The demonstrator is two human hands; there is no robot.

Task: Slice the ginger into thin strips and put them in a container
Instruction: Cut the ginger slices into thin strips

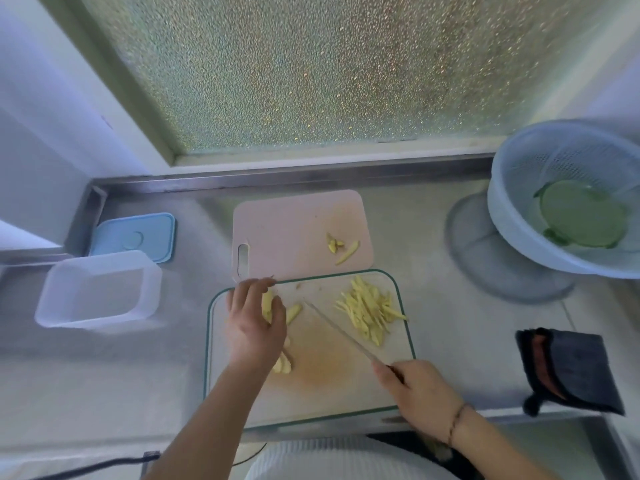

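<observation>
ginger slices (268, 306) half under left hand (254, 323)

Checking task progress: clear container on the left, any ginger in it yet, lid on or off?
Empty and open. The clear container shows only its bare bottom; its blue lid lies flat behind it. Cut strips sit on the cutting board.

Steel counter (450, 327), green-edged cutting board (349, 386) at front centre, pink board (298, 226) touching its far edge, clear container (98, 289) left, blue lid (135, 237) just behind it, colander bowl (519, 216) far right, dark folded cloth (571, 368) front right
</observation>
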